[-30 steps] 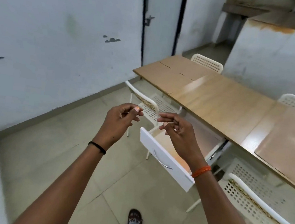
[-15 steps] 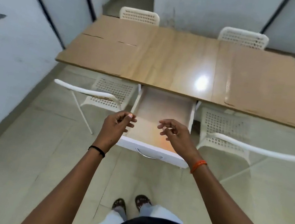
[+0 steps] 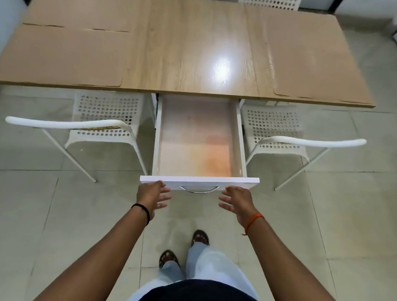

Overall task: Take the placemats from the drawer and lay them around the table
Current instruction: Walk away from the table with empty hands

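Flanking smooth white drawer front (image 3: pixel 198 180), open hands (image 3: pixel 153 193).

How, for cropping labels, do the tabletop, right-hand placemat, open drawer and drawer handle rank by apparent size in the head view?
1. tabletop
2. right-hand placemat and open drawer: similar, drawer nearer, so unranked
3. drawer handle

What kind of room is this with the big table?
Probably a plain dining or meeting room. A long wooden table has white perforated chairs on both sides, brown placemats lie at the seats, and an open drawer slides from under the tabletop.
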